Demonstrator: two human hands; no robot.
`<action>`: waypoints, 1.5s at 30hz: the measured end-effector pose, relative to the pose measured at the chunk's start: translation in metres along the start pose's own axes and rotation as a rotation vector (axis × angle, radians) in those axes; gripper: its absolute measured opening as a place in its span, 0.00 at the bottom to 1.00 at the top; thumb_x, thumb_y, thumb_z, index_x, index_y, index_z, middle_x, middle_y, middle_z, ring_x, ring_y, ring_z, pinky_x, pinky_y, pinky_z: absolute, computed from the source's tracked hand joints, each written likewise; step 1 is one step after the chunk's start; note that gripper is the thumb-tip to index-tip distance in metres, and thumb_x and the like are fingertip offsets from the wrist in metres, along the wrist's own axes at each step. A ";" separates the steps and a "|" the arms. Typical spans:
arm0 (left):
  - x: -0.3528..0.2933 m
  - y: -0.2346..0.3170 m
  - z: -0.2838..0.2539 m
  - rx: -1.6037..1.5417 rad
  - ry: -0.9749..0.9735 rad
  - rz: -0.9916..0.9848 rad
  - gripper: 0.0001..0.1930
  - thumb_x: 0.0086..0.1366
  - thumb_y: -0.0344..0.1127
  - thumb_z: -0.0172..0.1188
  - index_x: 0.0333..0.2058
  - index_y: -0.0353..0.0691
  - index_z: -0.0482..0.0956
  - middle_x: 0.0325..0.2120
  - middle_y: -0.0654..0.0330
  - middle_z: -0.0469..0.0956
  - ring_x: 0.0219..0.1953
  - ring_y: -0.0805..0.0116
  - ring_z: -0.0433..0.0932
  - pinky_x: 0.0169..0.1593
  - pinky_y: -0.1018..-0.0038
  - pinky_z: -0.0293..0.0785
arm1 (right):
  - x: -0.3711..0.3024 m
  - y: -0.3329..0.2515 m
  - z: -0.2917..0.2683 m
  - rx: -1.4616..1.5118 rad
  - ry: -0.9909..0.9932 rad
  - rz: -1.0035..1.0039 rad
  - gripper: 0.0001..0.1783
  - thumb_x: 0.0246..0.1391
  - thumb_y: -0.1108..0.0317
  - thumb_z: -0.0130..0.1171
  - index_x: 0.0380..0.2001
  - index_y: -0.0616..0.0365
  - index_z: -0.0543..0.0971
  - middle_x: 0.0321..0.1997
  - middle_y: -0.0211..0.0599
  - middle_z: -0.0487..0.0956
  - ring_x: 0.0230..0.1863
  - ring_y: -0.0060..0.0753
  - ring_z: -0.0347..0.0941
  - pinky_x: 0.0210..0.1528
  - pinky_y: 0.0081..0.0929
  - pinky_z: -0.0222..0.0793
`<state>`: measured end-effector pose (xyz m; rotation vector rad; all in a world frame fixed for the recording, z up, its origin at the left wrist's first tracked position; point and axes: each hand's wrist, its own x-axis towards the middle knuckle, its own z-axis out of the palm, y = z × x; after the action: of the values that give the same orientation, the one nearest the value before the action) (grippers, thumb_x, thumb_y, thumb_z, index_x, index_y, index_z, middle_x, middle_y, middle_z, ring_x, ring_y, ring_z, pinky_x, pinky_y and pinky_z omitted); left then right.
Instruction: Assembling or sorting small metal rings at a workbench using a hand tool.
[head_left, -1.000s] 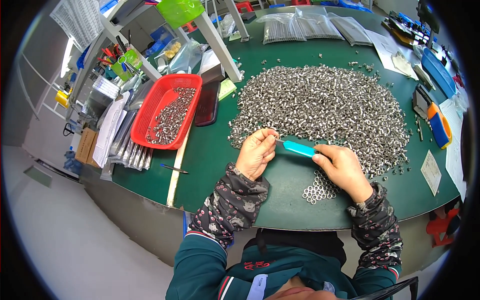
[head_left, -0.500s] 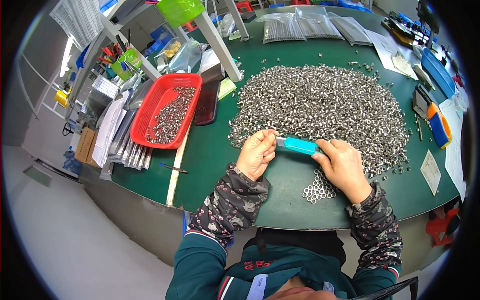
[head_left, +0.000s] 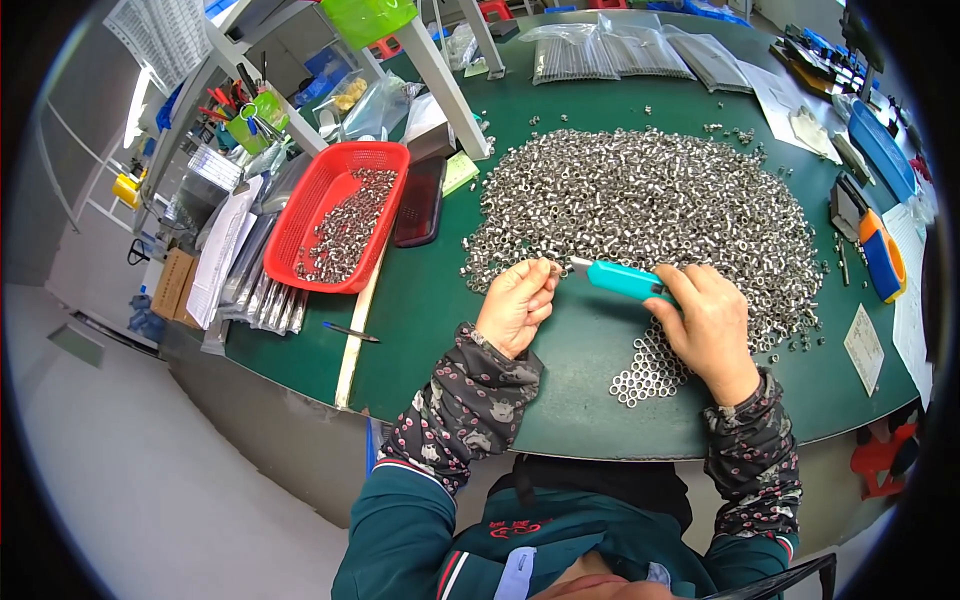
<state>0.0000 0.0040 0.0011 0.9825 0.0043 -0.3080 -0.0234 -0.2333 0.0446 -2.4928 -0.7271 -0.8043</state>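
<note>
In my right hand (head_left: 708,325) is a teal utility knife (head_left: 625,281), gripped by its rear end, its short blade pointing left. My left hand (head_left: 515,308) is closed in a pinch on what looks like a small metal ring (head_left: 556,268), mostly hidden by the fingertips. A narrow gap separates the blade tip from those fingers. Beyond both hands spreads a large heap of small metal rings (head_left: 640,205). A flat cluster of rings (head_left: 645,378) lies on the green table beside my right hand, partly covered by it.
To the left stands a red basket (head_left: 283,235) holding loose rings, with a dark phone (head_left: 420,205) beside it. A pen (head_left: 350,331) lies nearer me. An orange and blue tool (head_left: 882,258) sits at the right. Bagged rods (head_left: 575,55) lie along the back.
The utility knife has pulled back to the right, so its blade is now apart from my left fingers. My left hand stays nearly in place.
</note>
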 end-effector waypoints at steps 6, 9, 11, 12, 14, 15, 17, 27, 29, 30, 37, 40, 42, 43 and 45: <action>0.000 0.004 0.003 -0.038 0.011 -0.006 0.13 0.66 0.40 0.47 0.34 0.35 0.71 0.24 0.66 0.66 0.16 0.85 0.55 0.16 0.89 0.50 | 0.000 0.001 -0.004 0.092 -0.117 0.012 0.13 0.37 0.62 0.64 0.26 0.55 0.75 0.18 0.34 0.69 0.24 0.37 0.69 0.25 0.34 0.64; 0.001 0.003 0.002 -0.058 -0.005 -0.011 0.12 0.66 0.40 0.46 0.35 0.36 0.71 0.24 0.66 0.65 0.16 0.85 0.55 0.16 0.89 0.50 | -0.010 0.008 0.005 -0.035 -0.312 -0.009 0.12 0.36 0.61 0.64 0.24 0.55 0.75 0.18 0.35 0.70 0.24 0.38 0.70 0.25 0.35 0.64; 0.001 0.005 0.002 -0.072 -0.006 -0.012 0.12 0.66 0.39 0.46 0.35 0.36 0.71 0.25 0.65 0.66 0.16 0.85 0.55 0.16 0.89 0.50 | -0.004 0.006 0.001 -0.018 -0.287 -0.014 0.12 0.37 0.60 0.64 0.23 0.56 0.75 0.18 0.35 0.70 0.24 0.39 0.70 0.25 0.35 0.65; 0.000 0.006 0.002 -0.086 -0.005 -0.010 0.11 0.66 0.38 0.46 0.36 0.37 0.71 0.26 0.65 0.67 0.16 0.85 0.56 0.15 0.90 0.50 | -0.001 0.004 -0.003 0.045 -0.233 0.035 0.12 0.38 0.60 0.63 0.23 0.56 0.75 0.18 0.35 0.70 0.24 0.39 0.70 0.25 0.35 0.65; 0.001 0.003 0.001 -0.092 -0.023 0.009 0.10 0.66 0.37 0.46 0.36 0.37 0.71 0.26 0.65 0.68 0.16 0.85 0.56 0.15 0.90 0.50 | -0.001 0.004 -0.004 0.108 -0.156 0.085 0.12 0.40 0.60 0.62 0.24 0.56 0.75 0.18 0.35 0.71 0.24 0.40 0.70 0.24 0.35 0.65; 0.002 0.003 0.000 -0.096 -0.044 0.026 0.09 0.66 0.36 0.46 0.37 0.37 0.71 0.27 0.64 0.69 0.16 0.85 0.56 0.15 0.90 0.50 | -0.001 0.005 -0.003 0.107 -0.155 0.085 0.12 0.40 0.60 0.62 0.24 0.56 0.75 0.18 0.35 0.71 0.24 0.40 0.70 0.24 0.35 0.65; 0.002 0.003 -0.002 -0.081 -0.038 0.031 0.09 0.66 0.35 0.46 0.39 0.37 0.71 0.28 0.64 0.69 0.16 0.85 0.56 0.15 0.90 0.50 | -0.002 0.006 0.001 0.103 -0.144 0.098 0.12 0.40 0.60 0.62 0.25 0.56 0.76 0.18 0.35 0.71 0.24 0.40 0.70 0.25 0.35 0.65; -0.001 0.006 0.006 0.007 -0.016 0.031 0.10 0.66 0.34 0.47 0.41 0.36 0.71 0.26 0.65 0.70 0.16 0.86 0.56 0.15 0.89 0.50 | -0.003 0.004 0.002 0.159 -0.182 0.174 0.13 0.42 0.59 0.60 0.27 0.57 0.76 0.20 0.37 0.74 0.25 0.41 0.72 0.26 0.36 0.66; -0.001 0.005 0.006 0.028 -0.018 0.046 0.09 0.66 0.33 0.47 0.41 0.36 0.71 0.26 0.65 0.70 0.15 0.87 0.56 0.15 0.89 0.50 | -0.003 0.004 0.003 0.238 -0.202 0.218 0.14 0.44 0.58 0.60 0.29 0.58 0.75 0.22 0.40 0.75 0.25 0.44 0.73 0.27 0.37 0.67; 0.000 0.004 0.006 0.049 -0.019 0.061 0.09 0.66 0.33 0.47 0.40 0.36 0.71 0.26 0.65 0.70 0.15 0.87 0.56 0.15 0.89 0.50 | -0.003 0.003 0.002 0.237 -0.202 0.220 0.14 0.44 0.58 0.60 0.29 0.58 0.75 0.22 0.40 0.75 0.25 0.44 0.73 0.27 0.37 0.67; 0.000 0.004 0.010 0.128 0.025 0.073 0.07 0.64 0.32 0.49 0.39 0.37 0.71 0.25 0.64 0.71 0.13 0.87 0.56 0.15 0.89 0.49 | -0.001 0.001 0.000 0.272 -0.309 0.268 0.15 0.46 0.57 0.58 0.31 0.59 0.74 0.21 0.44 0.75 0.25 0.47 0.73 0.27 0.39 0.66; 0.001 0.002 0.009 0.130 0.031 0.104 0.06 0.63 0.31 0.51 0.38 0.39 0.69 0.24 0.64 0.72 0.13 0.87 0.56 0.14 0.89 0.49 | -0.001 0.001 0.000 0.289 -0.332 0.287 0.15 0.47 0.57 0.57 0.30 0.59 0.74 0.20 0.44 0.75 0.24 0.47 0.73 0.26 0.39 0.66; 0.002 0.001 0.006 0.101 -0.008 0.143 0.05 0.62 0.32 0.52 0.36 0.41 0.68 0.24 0.63 0.72 0.13 0.86 0.57 0.14 0.89 0.49 | -0.001 0.001 0.000 0.307 -0.340 0.300 0.15 0.47 0.57 0.57 0.30 0.59 0.74 0.19 0.44 0.74 0.24 0.47 0.73 0.26 0.39 0.66; 0.002 0.001 0.006 0.101 -0.008 0.142 0.05 0.62 0.32 0.52 0.36 0.41 0.68 0.24 0.63 0.72 0.13 0.86 0.57 0.14 0.89 0.49 | -0.001 0.001 0.001 0.317 -0.348 0.310 0.15 0.48 0.56 0.56 0.30 0.59 0.74 0.18 0.44 0.74 0.23 0.47 0.73 0.26 0.40 0.66; 0.002 0.001 0.007 0.090 -0.006 0.135 0.04 0.62 0.31 0.52 0.35 0.41 0.68 0.24 0.63 0.72 0.13 0.85 0.57 0.14 0.89 0.49 | -0.002 0.001 0.001 0.326 -0.355 0.321 0.16 0.48 0.56 0.56 0.29 0.59 0.74 0.17 0.44 0.74 0.22 0.47 0.72 0.26 0.40 0.66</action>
<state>0.0014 -0.0014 0.0054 1.0657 -0.0818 -0.1890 -0.0236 -0.2338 0.0427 -2.3816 -0.4990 -0.1167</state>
